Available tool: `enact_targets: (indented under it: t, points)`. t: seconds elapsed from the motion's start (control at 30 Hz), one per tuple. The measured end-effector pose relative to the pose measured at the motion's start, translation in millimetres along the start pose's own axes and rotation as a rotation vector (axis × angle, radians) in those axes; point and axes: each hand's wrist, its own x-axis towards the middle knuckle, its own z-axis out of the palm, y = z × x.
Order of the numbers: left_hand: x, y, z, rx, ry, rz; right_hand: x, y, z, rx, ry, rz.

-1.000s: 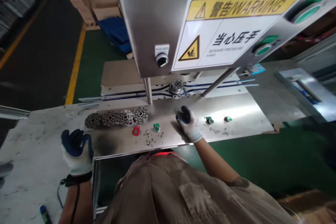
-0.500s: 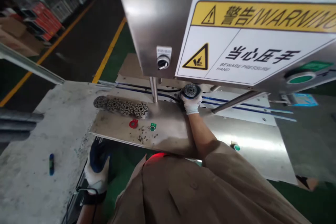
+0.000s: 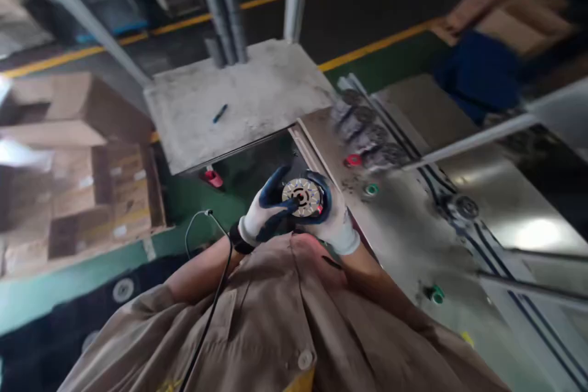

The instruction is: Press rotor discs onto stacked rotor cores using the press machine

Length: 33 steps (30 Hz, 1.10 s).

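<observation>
A round slotted metal part (image 3: 301,197), with a pale star-patterned face, is between my two gloved hands in front of my chest. My right hand (image 3: 333,214) wraps round its right side. On the other side my left hand (image 3: 271,208) has its fingers spread, one of them touching the face of the part. Both gloves are white with dark blue fingers. A row of several similar metal parts (image 3: 367,135), blurred, lies on the steel bench (image 3: 390,220) to the right. Another round part (image 3: 465,207) sits at the blue-edged rails.
A pale worktable (image 3: 257,89) with a blue pen (image 3: 220,113) stands ahead. Cardboard boxes (image 3: 96,196) are stacked at left. Red (image 3: 353,160) and green (image 3: 372,190) buttons are on the bench. A cable (image 3: 220,294) hangs from my left wrist.
The view has swung left. My right hand has left the rails, and both hands are now together at a round part. The row of parts now appears further right.
</observation>
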Motion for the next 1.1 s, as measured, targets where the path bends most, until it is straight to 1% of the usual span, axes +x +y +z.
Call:
enact_targets:
  t: [0.07,0.1,0.13,0.17,0.23,0.3,0.33,0.4,0.47,0.5,0.57,0.63,0.67,0.7,0.77,0.83,0.87,0.9,0.93,0.97,1.03,1.07,1.1]
  points:
    - [-33.9,9.1,-27.4,-0.083,0.065,-0.008,7.2,-13.6,21.8,0.105,-0.169,-0.046]
    - [-50.5,11.5,-39.8,-0.115,0.104,0.016,12.4,-21.3,32.0,0.125,-0.244,-0.086]
    - [-66.8,12.4,-50.8,-0.132,0.162,0.070,18.4,-29.7,42.3,0.117,-0.314,-0.141]
    - [-83.3,12.0,-60.1,-0.136,0.244,0.149,24.7,-38.8,53.4,0.094,-0.382,-0.214]
    - [-116.7,7.7,-72.9,-0.126,0.473,0.321,34.9,-57.2,80.6,0.047,-0.505,-0.377]
    - [-149.8,-0.4,-79.4,-0.145,0.687,0.448,35.7,-74.5,115.8,0.115,-0.631,-0.505]
    - [-165.8,-5.4,-81.5,-0.168,0.766,0.492,31.0,-82.7,135.1,0.201,-0.707,-0.529]
    - [-196.2,-15.9,-86.8,-0.221,0.881,0.560,12.4,-99.0,171.5,0.395,-0.876,-0.505]
    - [-225.1,-26.4,-95.5,-0.261,0.973,0.606,-11.7,-115.5,199.5,0.512,-1.004,-0.460]
    - [-238.8,-31.6,-101.4,-0.267,1.023,0.624,-23.4,-123.6,210.1,0.520,-1.042,-0.460]
    - [-264.2,-42.4,-116.4,-0.226,1.106,0.647,-44.1,-138.4,228.2,0.452,-1.046,-0.536]
    - [-285.7,-53.7,-136.3,-0.104,1.137,0.646,-63.0,-150.4,249.2,0.316,-0.997,-0.650]
    - [-295.3,-59.2,-148.5,-0.020,1.136,0.618,-72.5,-154.9,262.9,0.246,-0.985,-0.689]
    - [-304.3,-64.3,-162.7,0.081,1.144,0.553,-82.2,-157.9,278.9,0.186,-0.998,-0.709]
    - [-322.9,-71.4,-197.2,0.273,1.205,0.346,-101.1,-158.1,315.7,0.116,-1.106,-0.673]
    - [-344.2,-71.0,-241.2,0.391,1.299,0.121,-116.2,-147.6,349.1,0.101,-1.237,-0.545]
    - [-355.9,-67.1,-266.9,0.420,1.345,0.034,-121.3,-137.9,360.0,0.096,-1.271,-0.458]
    - [-367.7,-60.6,-294.8,0.441,1.392,-0.032,-124.8,-125.8,364.9,0.083,-1.277,-0.368]
    - [-379.2,-51.8,-324.4,0.465,1.441,-0.089,-127.1,-112.2,362.8,0.058,-1.255,-0.282]
    - [-389.7,-41.2,-354.6,0.502,1.492,-0.154,-128.7,-98.1,353.9,0.024,-1.221,-0.204]
    - [-406.7,-17.5,-411.4,0.580,1.572,-0.287,-131.2,-72.1,321.1,-0.066,-1.137,-0.064]
    - [-413.0,-6.4,-435.4,0.614,1.596,-0.350,-132.4,-61.2,301.8,-0.123,-1.114,0.007]
    - [-417.9,3.2,-455.3,0.646,1.606,-0.409,-133.3,-52.0,284.3,-0.197,-1.118,0.043]
